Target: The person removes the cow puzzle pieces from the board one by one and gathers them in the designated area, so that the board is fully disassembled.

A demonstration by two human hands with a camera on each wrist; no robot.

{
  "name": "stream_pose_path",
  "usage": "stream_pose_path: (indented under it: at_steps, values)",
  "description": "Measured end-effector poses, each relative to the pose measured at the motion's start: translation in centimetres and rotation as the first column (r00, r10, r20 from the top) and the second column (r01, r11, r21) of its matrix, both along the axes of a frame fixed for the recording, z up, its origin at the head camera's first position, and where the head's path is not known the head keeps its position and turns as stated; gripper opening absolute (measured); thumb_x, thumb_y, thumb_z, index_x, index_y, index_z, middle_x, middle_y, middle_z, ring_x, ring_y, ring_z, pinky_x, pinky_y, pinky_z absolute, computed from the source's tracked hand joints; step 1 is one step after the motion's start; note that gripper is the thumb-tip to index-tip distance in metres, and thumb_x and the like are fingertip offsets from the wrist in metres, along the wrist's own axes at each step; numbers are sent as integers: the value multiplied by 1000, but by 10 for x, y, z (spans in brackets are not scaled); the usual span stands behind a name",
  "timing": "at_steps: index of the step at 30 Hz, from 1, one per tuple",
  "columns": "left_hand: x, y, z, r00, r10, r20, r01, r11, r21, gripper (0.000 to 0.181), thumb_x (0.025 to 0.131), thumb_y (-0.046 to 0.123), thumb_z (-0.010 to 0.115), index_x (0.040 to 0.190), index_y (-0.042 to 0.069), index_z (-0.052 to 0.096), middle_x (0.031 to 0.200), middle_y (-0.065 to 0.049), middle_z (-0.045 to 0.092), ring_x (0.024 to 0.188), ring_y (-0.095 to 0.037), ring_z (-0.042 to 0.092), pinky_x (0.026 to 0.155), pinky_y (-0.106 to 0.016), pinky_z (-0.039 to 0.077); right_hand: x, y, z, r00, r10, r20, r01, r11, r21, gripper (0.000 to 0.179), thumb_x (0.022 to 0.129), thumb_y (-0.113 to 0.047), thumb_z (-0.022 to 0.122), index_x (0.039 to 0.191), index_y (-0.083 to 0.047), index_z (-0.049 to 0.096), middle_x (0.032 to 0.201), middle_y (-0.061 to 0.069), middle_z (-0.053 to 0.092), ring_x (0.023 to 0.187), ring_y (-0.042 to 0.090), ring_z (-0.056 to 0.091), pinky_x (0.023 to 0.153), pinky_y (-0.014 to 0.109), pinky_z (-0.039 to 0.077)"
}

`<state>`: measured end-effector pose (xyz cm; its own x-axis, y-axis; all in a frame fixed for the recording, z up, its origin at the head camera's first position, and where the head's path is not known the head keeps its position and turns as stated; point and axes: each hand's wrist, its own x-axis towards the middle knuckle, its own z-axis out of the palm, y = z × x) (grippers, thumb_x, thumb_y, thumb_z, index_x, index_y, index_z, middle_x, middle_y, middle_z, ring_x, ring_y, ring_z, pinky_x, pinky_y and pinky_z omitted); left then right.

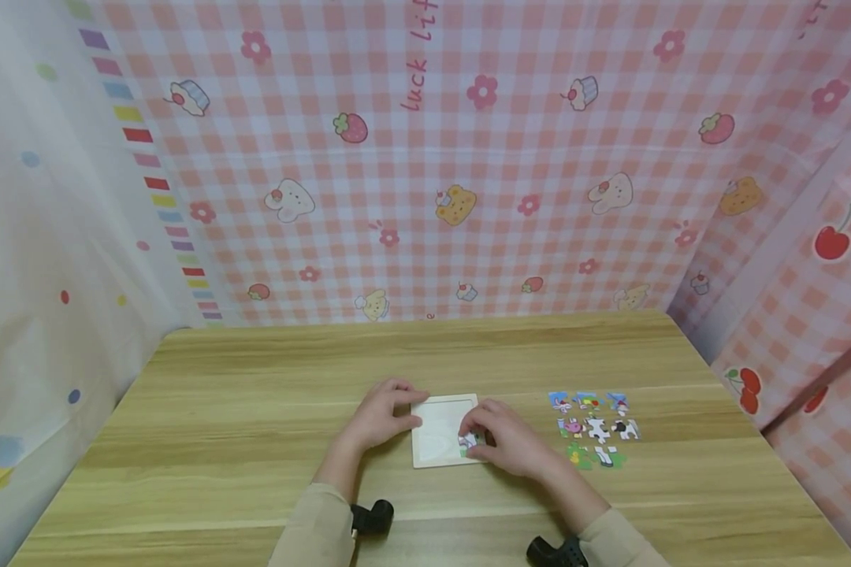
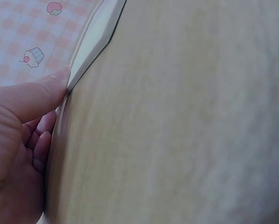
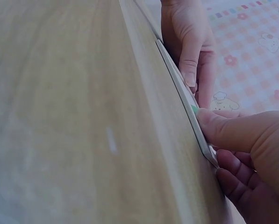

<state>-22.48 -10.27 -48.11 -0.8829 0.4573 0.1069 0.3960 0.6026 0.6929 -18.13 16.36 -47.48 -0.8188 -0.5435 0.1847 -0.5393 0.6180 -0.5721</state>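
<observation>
A shallow white puzzle tray [image 1: 436,433] with a raised pale rim lies on the wooden table. My left hand [image 1: 381,415] holds its left side, thumb on the edge and index finger at the far left corner. In the left wrist view the left thumb [image 2: 41,93] meets the tray's rim. My right hand [image 1: 507,441] pinches a puzzle piece [image 1: 466,442] with white and green print inside the tray's near right corner, fingers covering part of it. In the right wrist view a bit of green shows by the right thumb [image 3: 216,126].
Several loose puzzle pieces [image 1: 597,429] lie in rows to the right of the tray, printed with animals and grass. The wooden table [image 1: 255,394] backs onto a pink checked curtain [image 1: 411,236]. Dark wrist devices [image 1: 373,517] sit on both forearms.
</observation>
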Motion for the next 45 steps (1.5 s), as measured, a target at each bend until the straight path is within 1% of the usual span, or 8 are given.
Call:
stream_pose_path:
  at_steps: [3,13,20,27,34,38,45]
  values:
    - [0,0,0,1000,0,1,0,1000,0,39,93,11,77,130,5,72,128,-15,61,121,-35,53,108,-56,42,1,0,0,1000,5,4,-5,1000,-9,22,87,-12,83,103,-17,69,96,-7,57,88,12,51,77,28,47]
    - [1,0,1,1000,-4,-4,4,1000,-2,38,93,10,77,130,4,72,127,-15,61,120,-36,54,107,-56,43,2,1,0,999,30,-10,-31,998,-60,22,87,-8,82,103,-16,69,95,-6,58,85,11,56,75,26,51]
    - [-1,0,-2,1000,-1,-5,1,1000,-3,38,93,10,78,130,5,72,127,-14,61,121,-35,54,107,-55,43,2,1,-3,999,29,-40,-32,995,-93,24,87,-2,81,102,-17,69,94,-5,58,81,8,54,70,24,51]
    - [-2,0,-2,1000,1,-1,-2,1000,-5,38,93,10,77,130,5,72,128,-14,61,122,-35,53,108,-56,42,0,0,-4,1000,18,-16,-19,993,-112,22,89,-1,79,101,-18,70,97,-7,59,84,6,54,74,25,51]
    - [0,0,0,1000,-3,-6,3,1000,-4,38,93,11,77,130,5,72,127,-15,61,121,-35,53,107,-56,42,0,3,-3,999,31,16,-28,986,-163,21,91,0,76,103,-15,71,95,-5,62,82,6,54,72,25,51]
    - [0,0,0,1000,-5,-4,5,1000,0,38,93,10,77,130,5,72,127,-15,61,120,-35,54,107,-56,43,1,4,-2,999,20,28,-15,986,-169,21,91,0,76,104,-15,71,95,-5,63,83,6,54,74,25,51]
    - [0,0,-1,1000,-4,-6,4,1000,-1,38,93,10,78,130,5,73,127,-14,61,120,-35,54,106,-55,43,3,5,0,999,18,28,-12,981,-191,22,90,2,76,107,-12,71,95,-5,65,86,7,58,78,27,55]
